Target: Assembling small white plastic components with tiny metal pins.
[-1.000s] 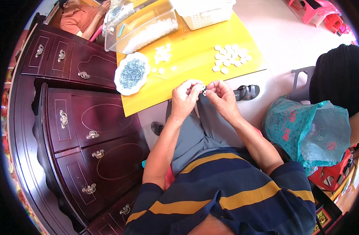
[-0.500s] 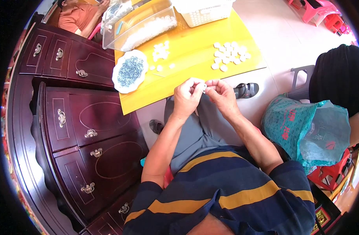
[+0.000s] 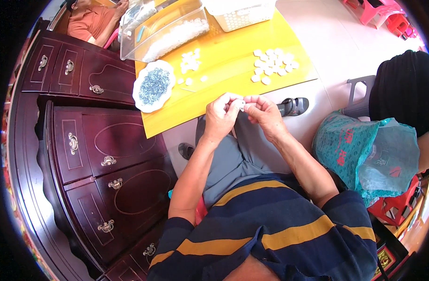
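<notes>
In front of my lap, just off the table's near edge, both hands meet over a small white piece [image 3: 242,106]. My left hand [image 3: 221,117] pinches it between thumb and forefinger. The fingertips of my right hand [image 3: 267,116] are closed at its other side; whether they grip the piece or something tiny beside it is hidden. On the yellow table [image 3: 214,96], several white pieces [image 3: 272,63] form a group at the right and a smaller group of white pieces [image 3: 190,61] lies left. A white scalloped bowl [image 3: 140,96] holds many small grey-blue slivers [image 3: 154,85].
Behind the pieces stand a clear plastic bin [image 3: 130,49] of white parts and a white basket [image 3: 245,21]. A thin stick [image 3: 188,90] lies near the bowl. Dark wooden drawers [image 3: 116,136] line the left; a teal bag [image 3: 338,145] is at right. Another person [image 3: 89,23] sits far left.
My hands stay together at nearly the same spot, with slight finger movement around the white piece. The view has shifted a little; the things on the table look the same.
</notes>
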Demonstrator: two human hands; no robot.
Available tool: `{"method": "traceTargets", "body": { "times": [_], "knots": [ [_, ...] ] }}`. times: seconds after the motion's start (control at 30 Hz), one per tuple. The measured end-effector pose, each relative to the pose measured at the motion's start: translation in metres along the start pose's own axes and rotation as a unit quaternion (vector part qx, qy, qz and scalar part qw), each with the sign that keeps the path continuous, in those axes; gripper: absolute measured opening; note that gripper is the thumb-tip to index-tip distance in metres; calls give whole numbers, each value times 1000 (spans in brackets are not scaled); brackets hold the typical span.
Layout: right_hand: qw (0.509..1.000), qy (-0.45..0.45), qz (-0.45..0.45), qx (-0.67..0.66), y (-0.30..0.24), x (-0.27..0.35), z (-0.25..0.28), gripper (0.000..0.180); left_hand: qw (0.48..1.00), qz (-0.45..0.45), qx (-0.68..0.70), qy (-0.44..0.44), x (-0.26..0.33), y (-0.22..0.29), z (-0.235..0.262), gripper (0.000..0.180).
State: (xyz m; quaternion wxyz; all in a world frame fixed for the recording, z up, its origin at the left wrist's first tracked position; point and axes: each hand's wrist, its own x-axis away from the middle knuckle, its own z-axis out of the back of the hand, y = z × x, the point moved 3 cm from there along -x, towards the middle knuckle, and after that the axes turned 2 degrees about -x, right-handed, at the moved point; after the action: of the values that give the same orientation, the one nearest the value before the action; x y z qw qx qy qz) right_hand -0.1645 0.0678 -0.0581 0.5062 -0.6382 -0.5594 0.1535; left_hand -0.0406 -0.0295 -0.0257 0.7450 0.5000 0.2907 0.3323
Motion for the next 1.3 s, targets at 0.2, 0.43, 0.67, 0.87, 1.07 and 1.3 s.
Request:
{"method": "traceTargets", "body": {
  "times": [0.2,0.43,0.67,0.87,1.07,1.3],
  "knots": [
    [998,23,46,-26,2,1,-2,23,1000,16,11,-7,-1,2,-3,9],
    [997,49,57,-35,2,1,1,20,999,6,28,-31,4,3,-7,18],
    [997,36,52,-46,1,2,1,21,999,-9,-10,-41,3,5,-5,26],
    [997,26,49,-53,3,4,-1,20,997,-40,-17,-56,0,2,-3,25],
    [994,-5,28,-109,2,2,-2,19,997,-55,-4,-56,2,5,-1,23],
    [994,11,47,-97,3,1,0,21,987,-125,-86,-49,2,26,-3,27]
  ]
}}
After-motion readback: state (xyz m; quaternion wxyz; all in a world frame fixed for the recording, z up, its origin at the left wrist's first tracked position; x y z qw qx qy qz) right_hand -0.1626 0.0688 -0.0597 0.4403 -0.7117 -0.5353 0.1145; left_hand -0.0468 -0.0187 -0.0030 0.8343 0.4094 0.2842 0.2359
